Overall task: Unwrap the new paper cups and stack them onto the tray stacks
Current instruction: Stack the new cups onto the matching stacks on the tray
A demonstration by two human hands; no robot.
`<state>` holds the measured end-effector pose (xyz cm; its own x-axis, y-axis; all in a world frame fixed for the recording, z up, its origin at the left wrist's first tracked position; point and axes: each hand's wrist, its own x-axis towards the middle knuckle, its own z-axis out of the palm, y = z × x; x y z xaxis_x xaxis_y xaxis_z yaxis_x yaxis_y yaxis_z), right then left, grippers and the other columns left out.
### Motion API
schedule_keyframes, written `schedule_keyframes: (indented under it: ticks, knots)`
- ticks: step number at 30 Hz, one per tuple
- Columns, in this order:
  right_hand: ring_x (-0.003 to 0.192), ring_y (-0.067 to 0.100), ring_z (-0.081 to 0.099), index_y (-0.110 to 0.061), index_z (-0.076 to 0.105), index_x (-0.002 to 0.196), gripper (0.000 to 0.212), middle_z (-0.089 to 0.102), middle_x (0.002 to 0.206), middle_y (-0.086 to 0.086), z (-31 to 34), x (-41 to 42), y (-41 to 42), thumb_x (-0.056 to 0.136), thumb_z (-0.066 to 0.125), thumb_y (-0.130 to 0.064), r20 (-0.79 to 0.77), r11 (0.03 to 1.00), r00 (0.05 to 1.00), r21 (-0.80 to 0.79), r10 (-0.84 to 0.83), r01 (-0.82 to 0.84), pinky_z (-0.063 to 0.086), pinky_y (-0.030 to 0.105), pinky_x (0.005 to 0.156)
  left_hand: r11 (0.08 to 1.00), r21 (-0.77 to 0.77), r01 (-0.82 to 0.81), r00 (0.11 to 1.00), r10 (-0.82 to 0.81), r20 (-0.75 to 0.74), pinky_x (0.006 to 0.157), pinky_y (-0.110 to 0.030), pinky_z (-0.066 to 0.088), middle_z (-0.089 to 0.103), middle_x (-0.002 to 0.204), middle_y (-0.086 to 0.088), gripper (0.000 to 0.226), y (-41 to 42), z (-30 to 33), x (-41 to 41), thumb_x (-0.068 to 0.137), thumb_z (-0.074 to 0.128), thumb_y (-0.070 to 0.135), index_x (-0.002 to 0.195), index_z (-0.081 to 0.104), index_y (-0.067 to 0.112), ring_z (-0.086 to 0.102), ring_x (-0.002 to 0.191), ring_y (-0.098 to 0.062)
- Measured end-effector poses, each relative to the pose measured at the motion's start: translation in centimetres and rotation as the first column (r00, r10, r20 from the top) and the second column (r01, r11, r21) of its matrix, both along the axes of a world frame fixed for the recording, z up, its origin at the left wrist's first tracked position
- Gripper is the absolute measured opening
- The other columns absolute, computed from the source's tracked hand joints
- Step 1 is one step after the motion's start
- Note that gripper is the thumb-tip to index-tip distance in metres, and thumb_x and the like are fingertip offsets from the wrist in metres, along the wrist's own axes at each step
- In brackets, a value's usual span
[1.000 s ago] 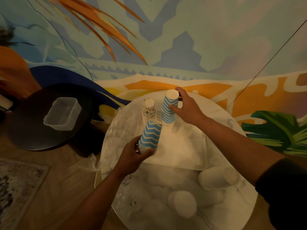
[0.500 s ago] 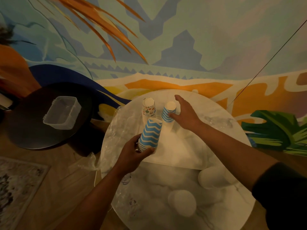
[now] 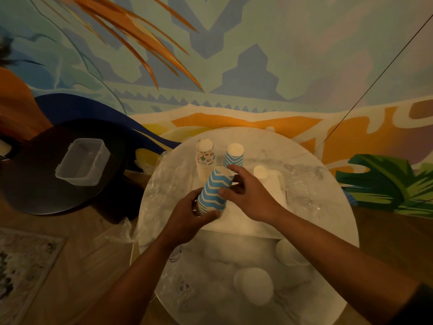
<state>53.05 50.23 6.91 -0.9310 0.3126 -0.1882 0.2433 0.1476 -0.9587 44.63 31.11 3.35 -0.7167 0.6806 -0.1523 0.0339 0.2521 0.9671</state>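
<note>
- Two hands meet on one bundle of blue zigzag cups (image 3: 214, 191), held tilted above the near left part of the white tray (image 3: 273, 184).
- Left hand (image 3: 187, 215) is wrapped round the bundle's lower, open end; right hand (image 3: 248, 192) pinches the upper part between thumb and fingers.
- Beyond the bundle on the tray stand a blue zigzag stack (image 3: 234, 157), a patterned stack (image 3: 205, 158) to its left, and a short white stack (image 3: 260, 172) to its right.
- Judgement: peel a few cups off with the right hand while the left keeps the rest steady.
- Lower them straight over the matching zigzag stack, bases up, so rims nest without tipping its patterned neighbour.
- Loose plastic wrap (image 3: 161, 184) lies left of the tray; keep it out of the way.
</note>
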Motion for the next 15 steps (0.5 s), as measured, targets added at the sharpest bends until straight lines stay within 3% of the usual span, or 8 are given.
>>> schedule_keyframes:
  ticks: [3, 7, 12, 15]
  knots:
    - [0.100, 0.019, 0.070, -0.026, 0.047, 0.140, 0.062, 0.067, 0.121, -0.002, 0.1, 0.0, 0.2, 0.088, 0.079, -0.025, -0.015, 0.999, 0.999, 0.016, -0.028, 0.029, 0.059, 0.043, 0.091, 1.000, 0.003, 0.007, 1.000, -0.007, 0.008, 0.085, -0.025, 0.059, 0.074, 0.113, 0.011, 0.062, 0.0, -0.2, 0.1, 0.076, 0.088, 0.022, 0.131, 0.060, 0.021, 0.073, 0.102, -0.012]
    - [0.091, 0.002, 0.067, -0.020, 0.049, 0.140, 0.061, 0.066, 0.111, -0.006, 2.1, -1.3, 1.9, 0.088, 0.079, -0.021, -0.086, 0.994, 0.994, 0.085, -0.061, 0.068, 0.057, 0.024, 0.079, 1.000, 0.001, -0.003, 1.000, 0.003, 0.000, 0.085, -0.025, 0.058, 0.075, 0.111, 0.009, 0.055, -0.2, -0.4, 0.1, 0.078, 0.087, 0.018, 0.127, 0.062, 0.021, 0.073, 0.100, -0.012]
    - [0.104, 0.010, 0.066, -0.024, 0.054, 0.134, 0.053, 0.067, 0.118, -0.011, 4.7, -4.5, 5.7, 0.087, 0.079, -0.025, -0.228, 0.956, 0.965, 0.227, -0.132, 0.185, 0.058, 0.027, 0.087, 0.999, -0.002, -0.033, 0.999, 0.033, 0.006, 0.080, -0.018, 0.056, 0.076, 0.107, 0.010, 0.050, -0.5, -0.5, 0.1, 0.080, 0.084, 0.017, 0.125, 0.062, 0.020, 0.073, 0.097, -0.009]
    - [0.104, 0.003, 0.063, -0.022, 0.054, 0.133, 0.053, 0.065, 0.122, -0.014, 4.8, -6.2, 7.4, 0.087, 0.079, -0.027, -0.272, 0.911, 0.952, 0.341, -0.139, 0.231, 0.050, 0.014, 0.084, 0.999, 0.004, -0.049, 0.998, 0.049, 0.032, 0.078, -0.016, 0.055, 0.076, 0.107, 0.013, 0.048, -0.7, -0.5, 0.3, 0.080, 0.084, 0.013, 0.122, 0.062, 0.023, 0.073, 0.096, -0.008]
